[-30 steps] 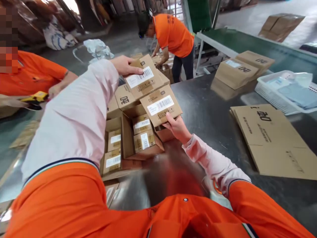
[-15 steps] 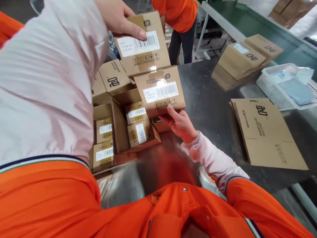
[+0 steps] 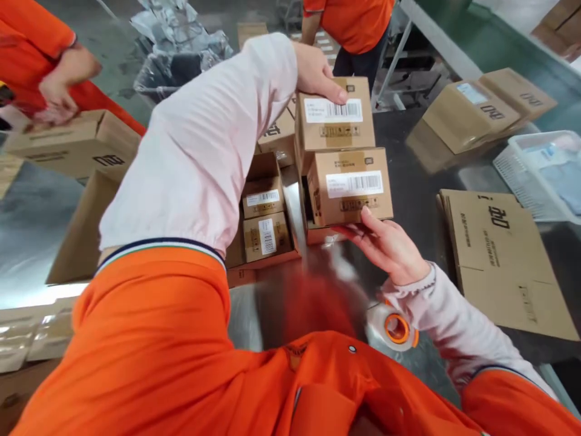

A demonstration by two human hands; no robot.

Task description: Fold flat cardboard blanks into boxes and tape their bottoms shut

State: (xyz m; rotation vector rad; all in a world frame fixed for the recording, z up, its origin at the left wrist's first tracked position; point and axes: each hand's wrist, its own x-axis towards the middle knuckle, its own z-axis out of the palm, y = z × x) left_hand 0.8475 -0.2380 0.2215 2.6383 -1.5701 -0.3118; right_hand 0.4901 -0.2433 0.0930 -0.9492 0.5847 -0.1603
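Two small cardboard boxes with white barcode labels are held one behind the other. My left hand (image 3: 320,72) grips the farther box (image 3: 336,130), its thumb on the top near the label. Around the front lower edge of the nearer box (image 3: 358,188) curls my right hand (image 3: 390,248), thumb on the labelled face and fingers underneath. The pair is at the mouth of an open carton (image 3: 320,235); how deep they sit in it I cannot tell. Just left, another open carton (image 3: 290,257) holds small boxes (image 3: 267,236) with labels up.
Flattened cartons (image 3: 503,266) lie right on the metal table, near a white basket (image 3: 517,175) and closed cartons (image 3: 472,115). A tape roll (image 3: 397,328) rests by my right forearm. At left, a co-worker's hand (image 3: 59,97) touches a carton (image 3: 68,145); another person (image 3: 349,30) stands behind.
Both hands have brought the two boxes rightward and down to the open carton's mouth. The boxes are now more level. My view has swung left, showing the co-worker's carton and the tape roll.
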